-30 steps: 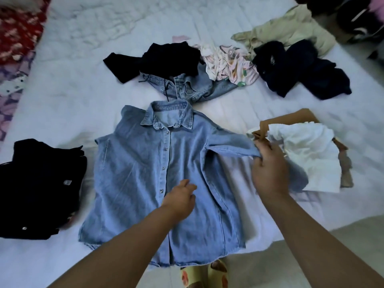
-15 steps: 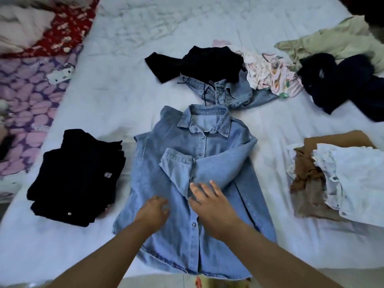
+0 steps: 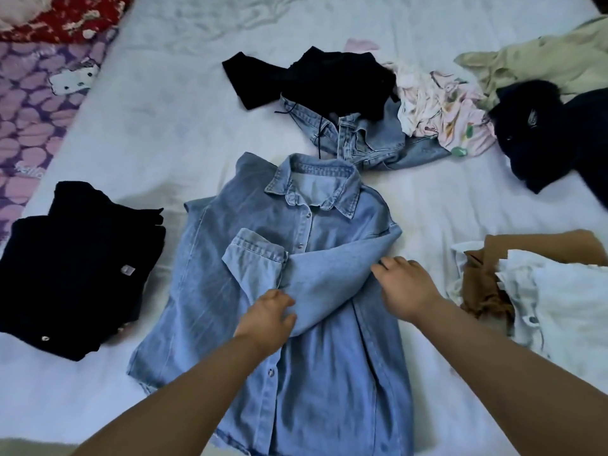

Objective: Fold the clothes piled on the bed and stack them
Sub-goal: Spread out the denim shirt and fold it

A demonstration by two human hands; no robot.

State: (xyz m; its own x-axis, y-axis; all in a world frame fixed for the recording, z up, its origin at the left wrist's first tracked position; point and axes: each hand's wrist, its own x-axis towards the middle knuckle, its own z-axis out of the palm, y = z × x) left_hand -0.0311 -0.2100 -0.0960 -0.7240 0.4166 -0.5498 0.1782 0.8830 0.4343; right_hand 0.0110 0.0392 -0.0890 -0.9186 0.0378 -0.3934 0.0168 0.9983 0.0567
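My left hand (image 3: pixel 267 319) pinches the lower edge of the sleeve (image 3: pixel 316 274) and my right hand (image 3: pixel 406 286) lies flat and loose on its upper edge, so the fold stays across the chest. The shirt (image 3: pixel 210 291) lies buttoned and face up mid-bed (image 3: pixel 158 133), between the black stack (image 3: pixel 72 268) and the unfolded pile (image 3: pixel 378 106).

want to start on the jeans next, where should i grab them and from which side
Take the jeans by the waistband, coming from the near side: it faces the denim shirt, while the black top covers their far edge.
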